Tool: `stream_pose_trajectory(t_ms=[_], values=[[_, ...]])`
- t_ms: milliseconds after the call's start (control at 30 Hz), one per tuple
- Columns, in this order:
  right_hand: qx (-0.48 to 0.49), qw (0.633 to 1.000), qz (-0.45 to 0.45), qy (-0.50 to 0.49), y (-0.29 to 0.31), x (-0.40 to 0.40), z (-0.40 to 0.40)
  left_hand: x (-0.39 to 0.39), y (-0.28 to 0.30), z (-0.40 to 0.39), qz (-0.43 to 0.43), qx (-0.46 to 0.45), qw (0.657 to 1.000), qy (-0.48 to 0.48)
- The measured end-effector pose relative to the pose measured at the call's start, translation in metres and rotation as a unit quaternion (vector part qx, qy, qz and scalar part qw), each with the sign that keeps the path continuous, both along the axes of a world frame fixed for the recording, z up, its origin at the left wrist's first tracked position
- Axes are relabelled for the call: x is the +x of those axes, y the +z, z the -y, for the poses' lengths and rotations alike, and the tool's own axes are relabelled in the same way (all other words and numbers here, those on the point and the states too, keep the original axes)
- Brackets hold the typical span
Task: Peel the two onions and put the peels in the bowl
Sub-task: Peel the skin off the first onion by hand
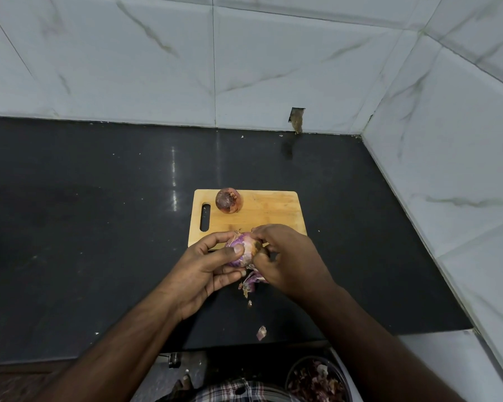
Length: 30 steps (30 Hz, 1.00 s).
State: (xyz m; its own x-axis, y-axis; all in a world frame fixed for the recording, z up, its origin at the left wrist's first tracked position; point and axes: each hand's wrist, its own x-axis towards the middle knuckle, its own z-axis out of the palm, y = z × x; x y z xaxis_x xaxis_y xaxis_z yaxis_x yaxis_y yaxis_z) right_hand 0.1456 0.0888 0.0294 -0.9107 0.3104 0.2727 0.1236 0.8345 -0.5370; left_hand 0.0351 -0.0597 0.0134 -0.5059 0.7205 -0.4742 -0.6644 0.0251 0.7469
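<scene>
My left hand (208,264) grips a partly peeled purple onion (242,248) just in front of the wooden cutting board (269,211). My right hand (285,256) pinches its papery skin on the right side. A second onion (228,200), still in its brown skin, sits on the board's far left corner. Loose purple peels (251,281) hang and lie under the held onion, and one scrap (261,333) lies near the counter's front edge. A bowl (317,381) with peels in it shows at the bottom right, below counter level.
The black counter (99,227) runs left and back to tiled walls (447,169) at the rear and right. A small hole in the wall (296,118) sits behind the board.
</scene>
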Motion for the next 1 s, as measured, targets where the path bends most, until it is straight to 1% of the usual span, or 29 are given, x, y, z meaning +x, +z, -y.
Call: stream_pose_trajectory(t_ms=[133, 200, 267, 400, 600, 733, 867, 900, 967, 1000], values=[[0.019, 1.0, -0.002, -0.001, 0.0, 0.0, 0.002, -0.002, 0.0, 0.001, -0.004, -0.005, 1.0, -0.009], [0.007, 1.0, -0.001, -0.004, 0.003, -0.001, -0.001, -0.002, -0.001, 0.001, -0.006, -0.009, 1.0, -0.014], [-0.033, 0.999, -0.002, -0.006, 0.005, 0.0, -0.005, -0.001, -0.001, 0.003, 0.004, -0.008, 1.0, -0.016], [-0.16, 0.987, 0.0, -0.014, 0.003, 0.004, -0.013, 0.0, -0.003, 0.005, 0.019, -0.004, 1.0, -0.021], [-0.196, 0.978, 0.015, -0.071, -0.007, 0.003, -0.016, -0.001, -0.002, 0.008, 0.039, 0.012, 0.999, -0.035], [-0.164, 0.981, 0.072, -0.08, -0.011, 0.006, -0.02, 0.0, -0.001, 0.007, 0.033, 0.015, 0.998, -0.043], [-0.162, 0.971, 0.17, -0.046, -0.006, 0.01, -0.026, 0.001, 0.0, 0.007, 0.017, 0.01, 0.999, -0.039], [-0.182, 0.969, 0.162, -0.049, -0.003, 0.012, -0.026, 0.001, 0.001, 0.008, 0.013, 0.009, 0.999, -0.039], [-0.264, 0.958, 0.098, -0.048, 0.007, 0.015, -0.024, -0.001, 0.002, 0.008, 0.002, 0.006, 0.999, -0.046], [-0.306, 0.949, 0.07, -0.027, 0.013, 0.015, -0.022, -0.001, 0.003, 0.008, -0.003, 0.005, 0.999, -0.051]])
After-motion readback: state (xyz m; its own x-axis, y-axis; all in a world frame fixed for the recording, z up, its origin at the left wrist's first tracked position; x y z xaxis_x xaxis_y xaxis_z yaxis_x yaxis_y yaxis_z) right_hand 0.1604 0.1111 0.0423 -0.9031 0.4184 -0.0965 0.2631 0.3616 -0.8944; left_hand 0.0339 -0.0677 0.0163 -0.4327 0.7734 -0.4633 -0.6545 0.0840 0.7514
